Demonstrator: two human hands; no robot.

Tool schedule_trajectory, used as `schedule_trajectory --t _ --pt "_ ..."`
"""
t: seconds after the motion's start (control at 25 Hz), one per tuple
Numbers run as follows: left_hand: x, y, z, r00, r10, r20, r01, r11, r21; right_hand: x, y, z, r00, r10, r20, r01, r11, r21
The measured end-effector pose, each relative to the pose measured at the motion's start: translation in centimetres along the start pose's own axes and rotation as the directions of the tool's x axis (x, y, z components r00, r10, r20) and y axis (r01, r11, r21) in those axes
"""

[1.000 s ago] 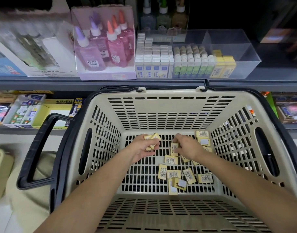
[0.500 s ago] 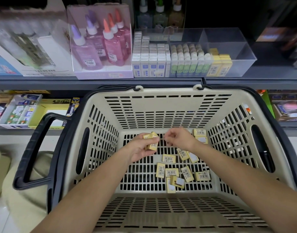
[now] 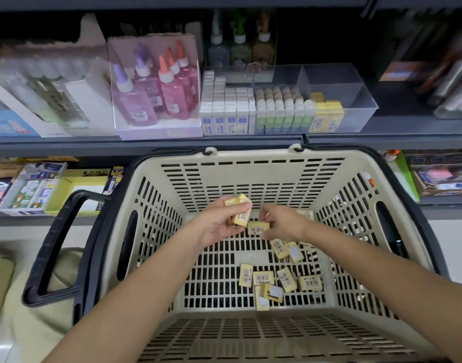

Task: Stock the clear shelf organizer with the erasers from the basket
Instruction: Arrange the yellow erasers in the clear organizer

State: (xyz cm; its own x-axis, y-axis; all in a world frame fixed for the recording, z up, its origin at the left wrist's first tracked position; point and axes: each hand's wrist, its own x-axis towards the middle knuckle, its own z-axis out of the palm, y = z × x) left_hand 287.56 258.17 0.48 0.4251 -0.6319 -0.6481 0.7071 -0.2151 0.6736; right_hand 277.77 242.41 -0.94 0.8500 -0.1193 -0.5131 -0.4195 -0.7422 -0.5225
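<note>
While the left hand (image 3: 222, 226) keeps its fingers and thumb curled round a small stack of yellow erasers (image 3: 237, 209) above the floor of the basket (image 3: 251, 176), the right hand (image 3: 285, 222) has gone from an apparently empty pinch beside that stack half a second ago to pinching a barcoded eraser (image 3: 258, 227) between thumb and fingertips, just beside the left palm. One piece that lay at the near edge of the scatter half a second ago is no longer there, so this is probably that one, though I cannot tell for sure whether it is already lifted clear of the mesh. By my reading the person is gathering a handful before going to the shelf, and the handful is growing one piece at a time. The loose erasers (image 3: 277, 280) that remain lie flat on the basket floor, most in a cluster nearer the person, a couple just under the right wrist. Above, the clear shelf organizer (image 3: 355, 111) stands on the shelf (image 3: 146, 146), with only a short yellow row (image 3: 326, 117) at its front, beside the green-sleeved ones, so most of the stocking seems yet to come.
</note>
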Motion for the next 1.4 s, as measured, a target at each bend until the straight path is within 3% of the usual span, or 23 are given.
schedule_trajectory --t 0.32,0.44,0.64,0.72,0.8,0.92,1.12,1.4 --pt "-1.9 8.5 5.6 0.959 0.252 0.128 -0.262 0.963 0.069 -4.5 -0.9 -11.3 0.945 -0.104 -0.31 0.168 0.967 0.189" --pt "-1.4 11.1 8.6 0.918 0.357 0.172 -0.374 0.924 0.079 -5.9 -0.3 -15.5 0.887 -0.123 -0.445 0.208 0.967 0.147" --pt "0.9 12.8 11.7 0.896 0.426 0.124 -0.428 0.904 -0.015 -6.0 1.6 -22.2 0.729 -0.023 -0.684 0.233 0.948 0.217" --pt "1.7 13.1 11.8 0.896 0.431 0.104 -0.43 0.902 -0.029 -5.1 2.3 -24.6 0.623 0.002 -0.782 0.155 0.98 0.125" --pt "2.2 13.2 11.4 0.895 0.436 0.094 -0.436 0.9 -0.026 -3.9 2.7 -26.1 0.572 -0.033 -0.82 0.021 0.999 -0.025" --pt "2.8 13.3 10.7 0.895 0.439 0.076 -0.439 0.898 -0.024 -1.3 3.2 -26.2 0.675 -0.049 -0.737 -0.054 0.992 -0.115" --pt "3.4 13.5 10.1 0.893 0.441 0.09 -0.441 0.897 -0.02 1.4 3.0 -25.7 0.882 -0.007 -0.472 -0.126 0.96 -0.249" --pt "3.4 13.4 11.0 0.9 0.413 0.142 -0.406 0.911 -0.074 1.5 2.4 -25.7 0.927 0.031 -0.374 -0.193 0.895 -0.402"
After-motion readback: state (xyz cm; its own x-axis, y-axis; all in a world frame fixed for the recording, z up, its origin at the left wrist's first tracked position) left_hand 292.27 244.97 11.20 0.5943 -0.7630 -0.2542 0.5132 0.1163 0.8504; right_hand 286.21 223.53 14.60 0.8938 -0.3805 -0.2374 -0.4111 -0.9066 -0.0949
